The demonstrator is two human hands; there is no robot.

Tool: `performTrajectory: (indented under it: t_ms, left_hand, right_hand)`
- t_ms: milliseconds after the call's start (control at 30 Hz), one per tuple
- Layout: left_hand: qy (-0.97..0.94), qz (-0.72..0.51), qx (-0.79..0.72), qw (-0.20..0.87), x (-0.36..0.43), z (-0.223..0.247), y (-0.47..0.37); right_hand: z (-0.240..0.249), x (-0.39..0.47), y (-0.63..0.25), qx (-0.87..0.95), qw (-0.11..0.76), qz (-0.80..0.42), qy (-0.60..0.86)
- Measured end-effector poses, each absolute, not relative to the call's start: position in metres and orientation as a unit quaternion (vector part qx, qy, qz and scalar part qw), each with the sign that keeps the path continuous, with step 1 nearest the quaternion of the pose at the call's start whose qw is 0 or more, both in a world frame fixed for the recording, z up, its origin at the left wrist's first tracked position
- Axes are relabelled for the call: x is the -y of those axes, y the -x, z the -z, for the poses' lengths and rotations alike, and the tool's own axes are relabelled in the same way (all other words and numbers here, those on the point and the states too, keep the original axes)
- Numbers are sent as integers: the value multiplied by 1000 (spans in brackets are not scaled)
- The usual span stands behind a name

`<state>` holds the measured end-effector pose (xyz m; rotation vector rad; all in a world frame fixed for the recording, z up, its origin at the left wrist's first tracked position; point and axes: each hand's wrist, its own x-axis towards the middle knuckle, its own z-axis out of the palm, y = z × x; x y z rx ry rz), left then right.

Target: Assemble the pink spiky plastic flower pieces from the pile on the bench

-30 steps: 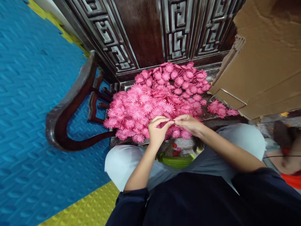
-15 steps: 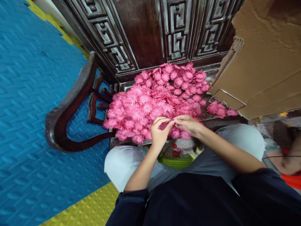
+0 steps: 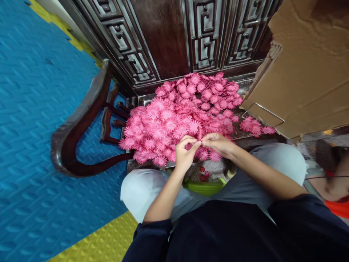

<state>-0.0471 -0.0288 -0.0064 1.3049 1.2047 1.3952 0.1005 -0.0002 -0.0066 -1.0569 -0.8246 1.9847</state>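
A large heap of pink flower-shaped pieces (image 3: pixel 169 125) covers the dark wooden seat. At the heap's front edge my left hand (image 3: pixel 184 151) and my right hand (image 3: pixel 219 145) meet fingertip to fingertip. Between them, pinched by both, is a small pink flower piece (image 3: pixel 200 134) that rises above the fingertips. Its shape is partly hidden by the fingers. A few more pink pieces (image 3: pixel 255 128) lie apart to the right of the heap.
A curved wooden armrest (image 3: pixel 64 145) stands at the left over blue matting (image 3: pixel 29 120). Behind rises a carved backrest (image 3: pixel 166 40). Cardboard (image 3: pixel 308 80) with a metal wire leans at right. A green object (image 3: pixel 204 186) is between the knees. Part of another person (image 3: pixel 334 182) shows at far right.
The small pink piece now stands up above my fingertips, where before it sat lower between my hands. Both hands stay almost in place. The other person's limb at right has shifted slightly.
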Motion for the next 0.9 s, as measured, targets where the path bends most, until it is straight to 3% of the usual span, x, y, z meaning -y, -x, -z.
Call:
performTrajectory:
  t_ms: [433,733,900]
  left_hand:
    - [-495,-520,-484,501,23,8,54]
    - [-541,-512,-517,422,25,5,54]
    - [-532,-508,-522,432,23,7,55]
  right_hand:
    - [-3,1,-101,334,376,-769,395]
    - [0,0,-101,328,381,-774,384]
    - [1,1,-101,320,388,-768,398]
